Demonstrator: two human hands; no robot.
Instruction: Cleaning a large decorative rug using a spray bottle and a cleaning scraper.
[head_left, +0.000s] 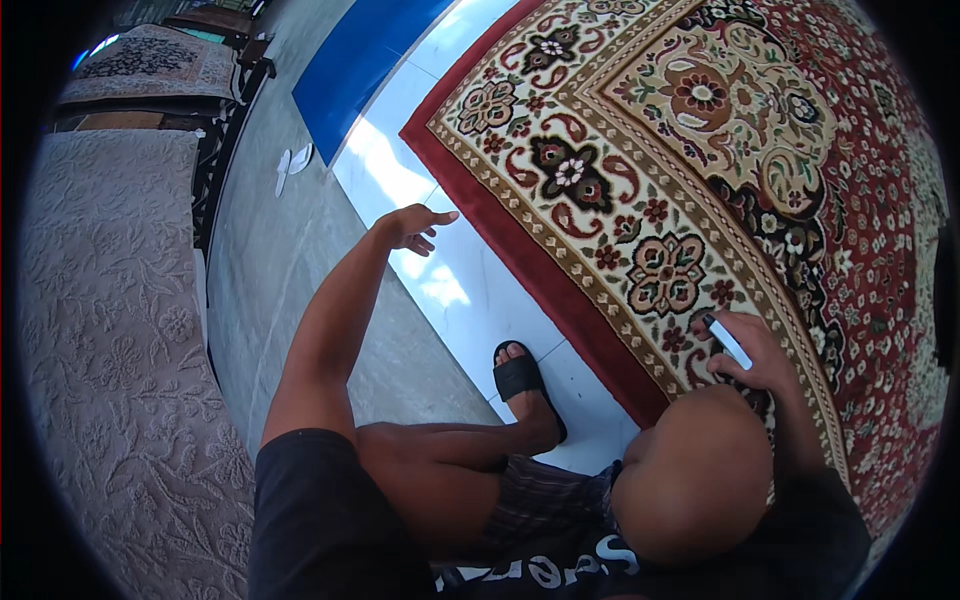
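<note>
A large red, cream and black floral rug (570, 169) with a plain dark red edge band lies flat in front of me. My right hand (761, 349) is over its patterned border, beside my raised knee. It holds a short white pen-like tool (726, 341) with a dark end; whether this is a marker cannot be told. My left hand (415, 227) is held out above the white floor tiles (525, 315), just outside the rug's red edge. Its fingers are apart and nothing is in them.
My foot in a black slide sandal (525, 382) rests on the tiles. White slippers (292, 166) lie on the grey concrete floor (300, 247). A blue floor strip (352, 67) runs behind. At left, a beige embossed carpet (112, 285) and another patterned rug (150, 64) lie beside dark metal framing (221, 150).
</note>
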